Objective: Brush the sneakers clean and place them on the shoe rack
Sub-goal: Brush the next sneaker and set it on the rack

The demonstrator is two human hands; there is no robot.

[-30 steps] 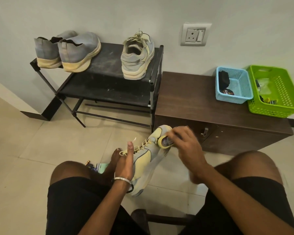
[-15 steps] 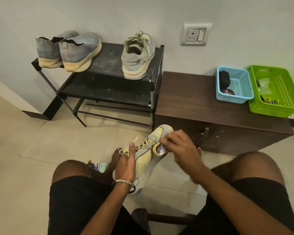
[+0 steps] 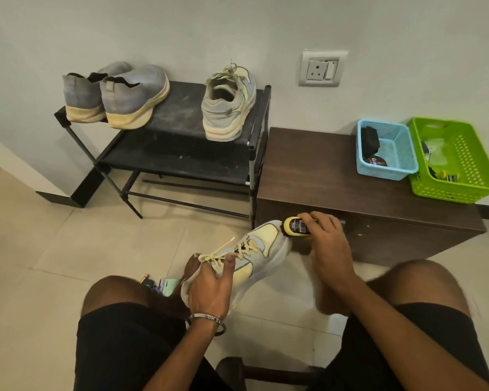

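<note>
A yellow-and-grey laced sneaker [image 3: 254, 253] is held up between my knees, toe pointing away to the right. My left hand [image 3: 212, 289] grips it around the heel and tongue. My right hand [image 3: 329, 244] grips a yellow-handled shoe brush [image 3: 294, 227], whose dark bristles touch the sneaker's toe. The matching sneaker [image 3: 227, 107] stands on the top shelf of the black shoe rack [image 3: 181, 114], heel toward me. At the rack's left end sits a pair of grey-blue slip-on sneakers [image 3: 124, 93].
A dark brown low cabinet [image 3: 336, 179] stands right of the rack, carrying a blue basket [image 3: 390, 153] and a green basket [image 3: 458, 162] with small items. A wall socket [image 3: 322, 69] is above. Small objects [image 3: 158, 283] lie on the tiled floor by my left knee.
My right hand has moved the brush up and to the right, from the side of the sneaker's forefoot to its toe tip. The left hand keeps its hold on the sneaker.
</note>
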